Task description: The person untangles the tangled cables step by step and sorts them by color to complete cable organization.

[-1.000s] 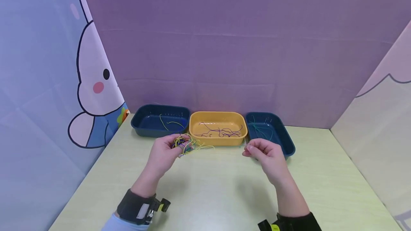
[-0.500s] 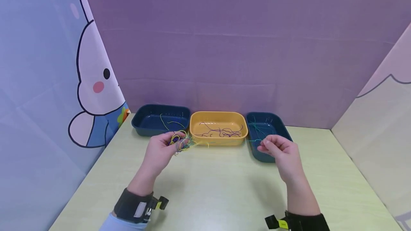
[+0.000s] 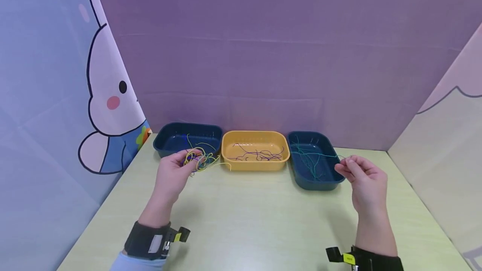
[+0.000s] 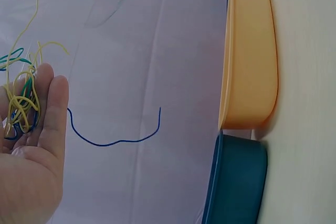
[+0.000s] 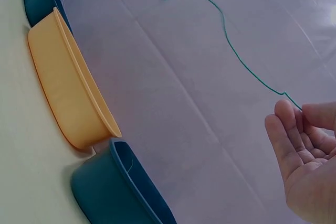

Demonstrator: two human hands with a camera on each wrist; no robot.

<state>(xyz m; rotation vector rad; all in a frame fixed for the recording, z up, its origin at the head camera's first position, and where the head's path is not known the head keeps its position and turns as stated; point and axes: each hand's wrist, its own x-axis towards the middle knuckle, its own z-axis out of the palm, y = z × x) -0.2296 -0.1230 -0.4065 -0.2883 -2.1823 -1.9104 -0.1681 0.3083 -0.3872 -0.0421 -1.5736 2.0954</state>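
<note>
My left hand [image 3: 172,177] grips a tangled bundle of yellow, blue and green strings [image 4: 23,98] in front of the left blue tray [image 3: 173,139]. One blue string [image 4: 113,142] hangs out past its fingers in the left wrist view. Between thumb and forefinger, my right hand [image 3: 365,179] pinches the end of a single green string [image 5: 239,59]. That string stretches leftward over the right blue tray [image 3: 318,185], where several green strings [image 3: 310,162] lie. The right hand is just beyond that tray's right side, above the table.
A yellow tray [image 3: 256,166] holding purple strings [image 3: 263,154] stands between the two blue trays. A few yellow strings [image 3: 192,140] show in the left tray. The trays line the table's [image 3: 260,221] back edge, against a purple cloth backdrop [image 3: 260,53].
My right hand has moved right, drawing the green string away from the bundle and across the right tray. The left hand has shifted left with the tangled strings.
</note>
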